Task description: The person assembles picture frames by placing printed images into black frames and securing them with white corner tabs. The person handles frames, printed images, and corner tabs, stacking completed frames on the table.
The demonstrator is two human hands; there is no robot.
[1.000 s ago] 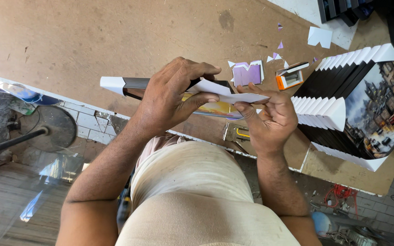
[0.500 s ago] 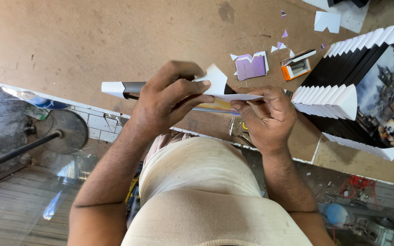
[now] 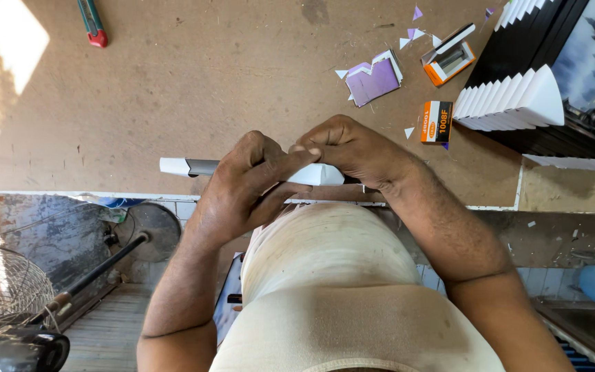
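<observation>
Hands meet at the near edge of the table (image 3: 173,103), both closed on one long, slim strip (image 3: 315,173) with a white face and a dark stretch toward its left end. The left hand (image 3: 246,186) wraps over the strip's middle, fingers curled across the top and thumb under. The right hand (image 3: 352,148) pinches the right end, fingertips pressed against the left hand's fingers. The strip lies level, just above the table edge and in front of the person's body, its left end sticking out free.

The step in hand looks like pressing or folding a white cover onto the strip's end; what the fingertips do under the knuckles is hidden. The next move would call for a steady hold from the left hand while the right works the end flat.

Farther out lie a small orange box (image 3: 436,122), an open orange box (image 3: 450,58) and a purple scrap of card (image 3: 373,79) with white and purple offcuts around it. At far right stands a row of white-edged dark frames (image 3: 511,100). A green and red cutter (image 3: 92,21) lies well apart at top left. A fan (image 3: 8,303) stands below the table.
</observation>
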